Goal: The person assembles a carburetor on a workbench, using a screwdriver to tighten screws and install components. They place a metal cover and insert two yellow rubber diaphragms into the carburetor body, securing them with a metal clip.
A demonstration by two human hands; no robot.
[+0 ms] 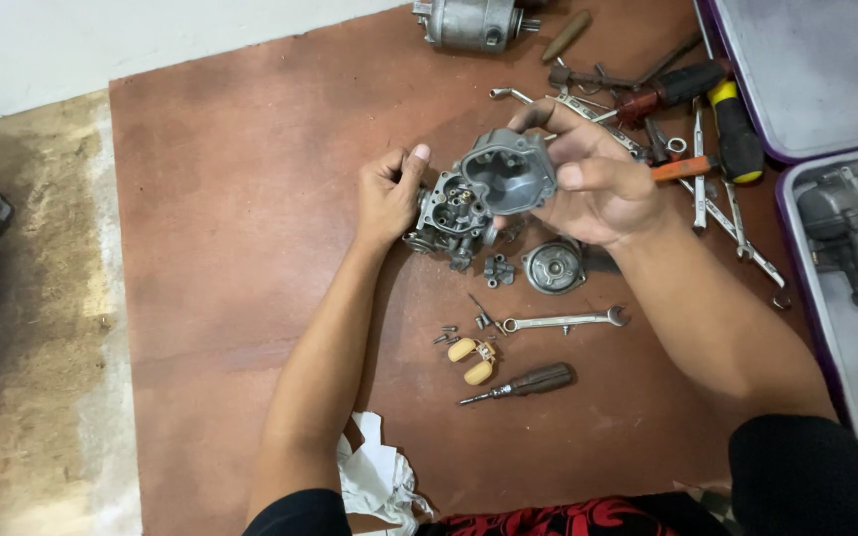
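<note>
The right hand (598, 184) grips a grey float bowl (508, 171), hollow side up, above the carburetor body (452, 210), which the left hand (386, 194) clamps against a reddish-brown board (230, 248) on a concrete floor (32, 328). Nearby lie a round cap (554, 266), a wrench (563, 320), a small screwdriver (523, 383), cream floats (471, 359) and a tool heap (687, 119). The bowl's long axis runs left-right.

The left hand (387, 194) is gripping a grey carburetor body (449, 213) on the brown board (230, 248), while the right hand (593, 179) is holding a grey bowl cover (506, 174) just at the body's two o'clock, hollow side facing up. A round metal cap (554, 267), a wrench (560, 320), a two-lobed cream float (470, 359) and a screwdriver (523, 383) are lying toward six o'clock.
</note>
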